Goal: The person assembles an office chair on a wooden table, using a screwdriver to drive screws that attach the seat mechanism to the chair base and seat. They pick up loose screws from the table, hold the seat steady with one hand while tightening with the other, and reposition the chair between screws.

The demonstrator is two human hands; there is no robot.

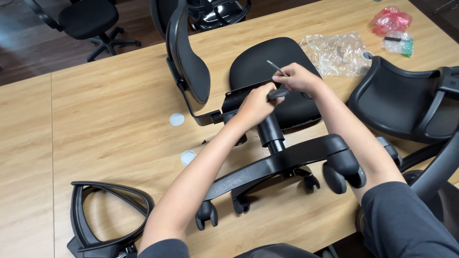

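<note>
Two bare hands meet over the underside of an office chair that lies on its side on the wooden table (105,110), and the seat cushion (267,59) serves as the landmark for everything else. Just in front of the seat cushion, toward the person, the left hand (256,105) is closed around a dark lever (278,93) on the mechanism under the seat; its grip looks clamped on that lever. The right hand (297,78) sits just beside it, nearer the seat cushion, with its fingers pinched shut on a thin metal hex key (276,67). The key's long axis runs up and to the left from the right hand, slanting over the cushion, and its lower end is hidden inside the fingers, so where it seats cannot be told. The right hand is the one on the key; the left hand is touching or nearly touching it from below. Nearer the person than the seat cushion, the gas cylinder (271,130) leads down to the star base with casters (287,165). Left of the cushion the mesh backrest (189,57) stands tilted. Right of it lies a clear plastic bag (337,53), and farther right another chair shell (406,100). Well toward the person on the left lies an armrest frame (107,215), with two small round white discs (177,119) between.
</note>
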